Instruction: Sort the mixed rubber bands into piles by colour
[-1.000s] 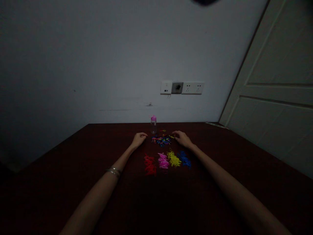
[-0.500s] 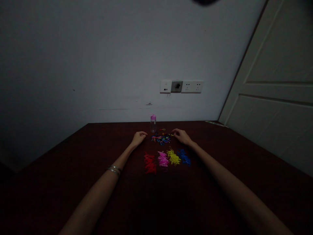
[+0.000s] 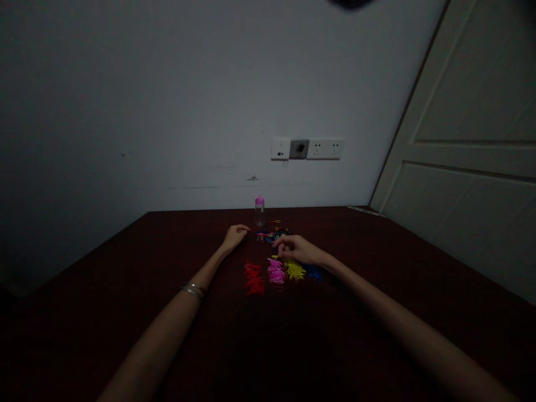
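One yellow band [image 3: 274, 256] juts from the right hand [image 3: 298, 249] pinching it; left hand's [image 3: 235, 237] grip is unclear.

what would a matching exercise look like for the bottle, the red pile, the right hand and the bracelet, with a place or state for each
1. bottle
2. red pile
3. right hand
4. bracelet

A. on the left forearm
B. next to the pink pile, on its left
C. upright beyond the mixed pile
D. holding a small yellow band

Pairs: 1-C, 2-B, 3-D, 4-A
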### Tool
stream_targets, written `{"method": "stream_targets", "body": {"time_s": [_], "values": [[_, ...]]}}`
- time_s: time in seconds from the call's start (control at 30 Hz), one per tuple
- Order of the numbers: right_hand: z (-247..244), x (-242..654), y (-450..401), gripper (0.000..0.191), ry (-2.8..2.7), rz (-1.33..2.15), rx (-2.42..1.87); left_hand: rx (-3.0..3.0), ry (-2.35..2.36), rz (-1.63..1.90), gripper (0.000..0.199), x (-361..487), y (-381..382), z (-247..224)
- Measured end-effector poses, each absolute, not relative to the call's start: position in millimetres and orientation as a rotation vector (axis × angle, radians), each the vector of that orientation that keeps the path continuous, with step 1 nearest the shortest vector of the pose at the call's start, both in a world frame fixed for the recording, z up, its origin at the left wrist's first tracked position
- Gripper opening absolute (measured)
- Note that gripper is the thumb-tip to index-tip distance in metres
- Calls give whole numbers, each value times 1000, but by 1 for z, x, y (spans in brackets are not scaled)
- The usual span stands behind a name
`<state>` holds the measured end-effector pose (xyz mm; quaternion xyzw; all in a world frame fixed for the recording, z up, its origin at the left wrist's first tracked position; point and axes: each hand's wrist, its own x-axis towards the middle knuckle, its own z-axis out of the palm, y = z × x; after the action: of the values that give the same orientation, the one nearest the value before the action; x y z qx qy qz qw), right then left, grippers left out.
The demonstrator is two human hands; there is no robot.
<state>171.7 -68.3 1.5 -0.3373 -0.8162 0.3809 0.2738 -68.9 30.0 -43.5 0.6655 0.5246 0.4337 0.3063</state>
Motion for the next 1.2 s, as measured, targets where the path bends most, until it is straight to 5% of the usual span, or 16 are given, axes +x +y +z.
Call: {"method": "stream_targets", "body": {"time_s": [1.2], "values": [[2,174,-74,26,-2362,897,-883,1820,1422,1096,25,-69,27,-39]]}}
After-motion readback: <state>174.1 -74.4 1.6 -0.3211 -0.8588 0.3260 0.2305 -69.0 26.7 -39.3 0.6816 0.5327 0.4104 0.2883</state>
